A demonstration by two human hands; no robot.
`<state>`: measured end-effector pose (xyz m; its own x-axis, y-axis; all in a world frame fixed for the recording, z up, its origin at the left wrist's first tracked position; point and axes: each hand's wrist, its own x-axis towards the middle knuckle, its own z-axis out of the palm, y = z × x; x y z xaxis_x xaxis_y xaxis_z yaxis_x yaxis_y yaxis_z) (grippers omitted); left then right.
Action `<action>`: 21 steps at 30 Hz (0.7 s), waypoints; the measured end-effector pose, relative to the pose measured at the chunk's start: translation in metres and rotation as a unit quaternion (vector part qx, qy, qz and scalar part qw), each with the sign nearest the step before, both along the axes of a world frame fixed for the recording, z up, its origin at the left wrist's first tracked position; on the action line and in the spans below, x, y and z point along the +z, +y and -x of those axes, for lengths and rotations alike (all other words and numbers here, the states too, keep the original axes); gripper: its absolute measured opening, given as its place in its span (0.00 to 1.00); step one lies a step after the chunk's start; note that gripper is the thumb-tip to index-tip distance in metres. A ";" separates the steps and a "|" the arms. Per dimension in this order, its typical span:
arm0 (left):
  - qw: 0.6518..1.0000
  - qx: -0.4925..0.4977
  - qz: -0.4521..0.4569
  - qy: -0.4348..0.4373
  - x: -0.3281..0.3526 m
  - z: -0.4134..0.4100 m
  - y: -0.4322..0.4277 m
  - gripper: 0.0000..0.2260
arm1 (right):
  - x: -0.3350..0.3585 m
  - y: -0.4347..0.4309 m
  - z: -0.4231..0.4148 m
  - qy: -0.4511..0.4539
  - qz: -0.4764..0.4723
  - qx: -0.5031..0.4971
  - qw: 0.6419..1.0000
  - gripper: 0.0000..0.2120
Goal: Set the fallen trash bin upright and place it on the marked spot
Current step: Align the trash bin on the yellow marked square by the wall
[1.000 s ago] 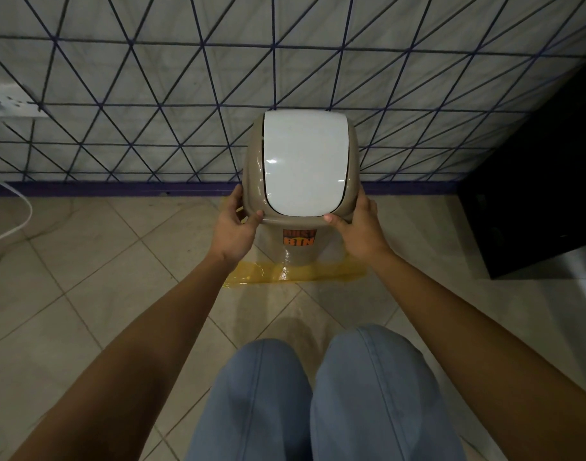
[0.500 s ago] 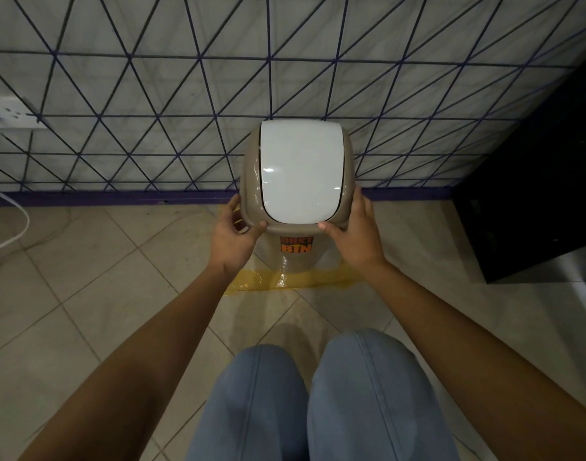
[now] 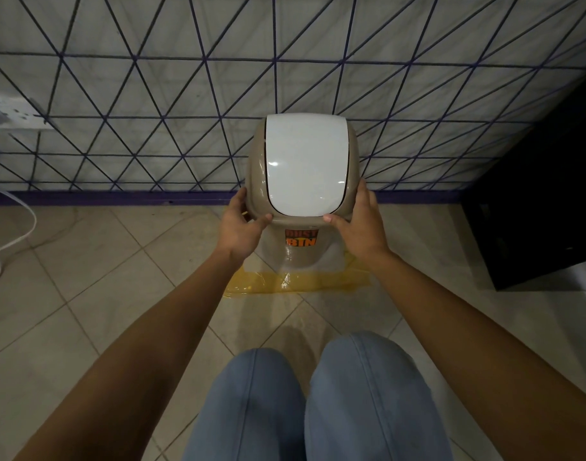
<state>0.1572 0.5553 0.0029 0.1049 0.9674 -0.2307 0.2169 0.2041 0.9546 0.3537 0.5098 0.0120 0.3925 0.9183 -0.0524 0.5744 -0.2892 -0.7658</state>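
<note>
Head view: left hand (image 3: 240,224) and right hand (image 3: 358,224), arms outstretched, clasp one upright bin (image 3: 301,168) between them by its rim. Below the hands, one yellow tape mark (image 3: 298,282) fronts the base.

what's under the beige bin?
Yellow tape marking on the tiled floor shows at the front of the beige plastic dustbin. The white swing lid and body hide the rest.
</note>
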 end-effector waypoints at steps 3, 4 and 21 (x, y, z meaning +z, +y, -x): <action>1.000 -0.008 -0.010 0.017 0.001 -0.001 0.001 0.33 | -0.001 0.002 0.000 -0.007 -0.001 -0.001 1.000 0.45; 1.000 -0.009 -0.016 0.025 0.001 -0.001 0.000 0.33 | -0.001 0.001 -0.001 -0.010 0.000 0.000 1.000 0.45; 0.955 -0.027 -0.220 0.195 0.001 -0.009 -0.001 0.38 | 0.007 -0.004 0.012 -0.133 0.002 0.048 0.990 0.36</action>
